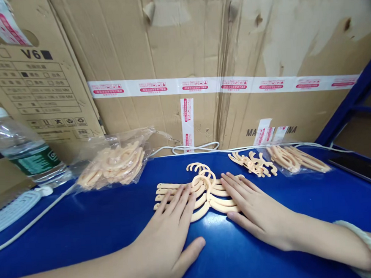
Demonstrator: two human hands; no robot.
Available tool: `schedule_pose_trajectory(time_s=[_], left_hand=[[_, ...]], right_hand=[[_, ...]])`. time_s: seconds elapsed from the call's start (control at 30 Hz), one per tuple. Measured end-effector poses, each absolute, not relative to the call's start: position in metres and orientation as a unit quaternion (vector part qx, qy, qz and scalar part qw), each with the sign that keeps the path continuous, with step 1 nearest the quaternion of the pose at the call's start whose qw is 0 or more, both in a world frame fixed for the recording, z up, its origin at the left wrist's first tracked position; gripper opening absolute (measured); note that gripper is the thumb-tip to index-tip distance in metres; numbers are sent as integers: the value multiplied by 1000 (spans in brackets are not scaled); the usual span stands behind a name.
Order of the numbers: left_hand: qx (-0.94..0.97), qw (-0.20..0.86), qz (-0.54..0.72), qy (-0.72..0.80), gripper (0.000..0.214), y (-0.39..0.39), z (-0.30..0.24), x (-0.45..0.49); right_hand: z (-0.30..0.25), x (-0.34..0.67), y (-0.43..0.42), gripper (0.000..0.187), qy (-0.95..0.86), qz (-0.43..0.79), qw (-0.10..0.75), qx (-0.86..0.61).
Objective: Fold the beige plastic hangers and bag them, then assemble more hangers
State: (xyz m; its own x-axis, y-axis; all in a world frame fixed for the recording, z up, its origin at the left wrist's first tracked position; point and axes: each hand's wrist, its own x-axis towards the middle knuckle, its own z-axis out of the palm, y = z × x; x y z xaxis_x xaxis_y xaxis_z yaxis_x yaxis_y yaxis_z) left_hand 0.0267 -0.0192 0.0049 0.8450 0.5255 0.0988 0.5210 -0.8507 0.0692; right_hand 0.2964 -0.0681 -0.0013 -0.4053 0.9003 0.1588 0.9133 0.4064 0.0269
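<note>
Several small peach plastic hangers (204, 187) lie overlapped in a row on the blue table (92, 224), hooks pointing away from me. My left hand (169, 233) rests flat with its fingers stretched over the left ends of the hangers. My right hand (257, 212) lies flat too, fingers spread across their right ends, with a pale bead bracelet (367, 245) on its wrist. Neither hand grips anything.
A clear bag of the same hangers (114, 163) lies at the back left, a loose heap (253, 163) and another bag (298, 158) at the back right. A water bottle (24, 150) lies on its side at the far left, beside a white cable (29, 222). Cardboard boxes (198, 49) wall off the back.
</note>
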Motion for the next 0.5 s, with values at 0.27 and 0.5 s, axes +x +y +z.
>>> schedule_pose_trajectory(time_s=[0.27,0.5], left_hand=[[948,49,11,314,79,30,7,46],[946,53,5,320,80,53,14,61]], right_hand=[[-5,301,-19,69,-825,-41,84,-557],[-4,310,11,70,-825,-52,60,-560]])
